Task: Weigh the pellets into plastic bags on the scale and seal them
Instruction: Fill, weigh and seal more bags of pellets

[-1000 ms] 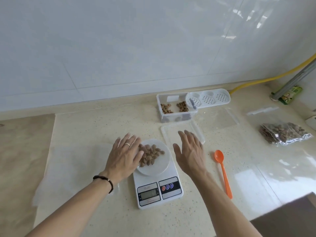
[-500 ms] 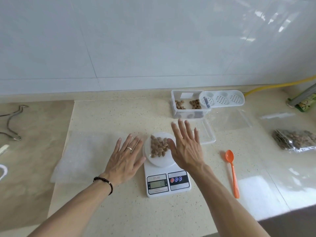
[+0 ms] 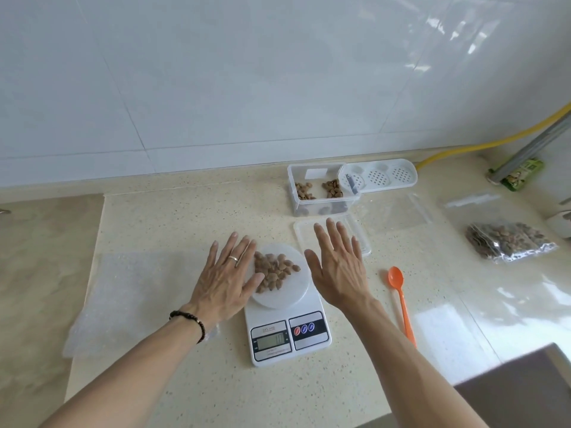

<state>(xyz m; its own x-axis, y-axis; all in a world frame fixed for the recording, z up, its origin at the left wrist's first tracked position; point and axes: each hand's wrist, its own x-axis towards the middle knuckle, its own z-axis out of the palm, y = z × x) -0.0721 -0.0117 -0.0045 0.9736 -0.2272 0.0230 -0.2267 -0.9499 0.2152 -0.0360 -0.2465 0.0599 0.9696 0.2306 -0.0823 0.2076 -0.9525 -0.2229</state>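
Both hands are flat and open at frame centre, left hand (image 3: 227, 281) and right hand (image 3: 336, 267) either side of the pellets (image 3: 276, 271) heaped on the scale (image 3: 285, 316) on the desk (image 3: 185, 217)

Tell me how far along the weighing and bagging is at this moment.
Done: one filled bag of pellets lies at the right. In hand: a pile of pellets sits on the scale, the left hand and right hand flat and open beside it, holding nothing. Left: more pellets remain in the clear container, and an empty bag lies unused.
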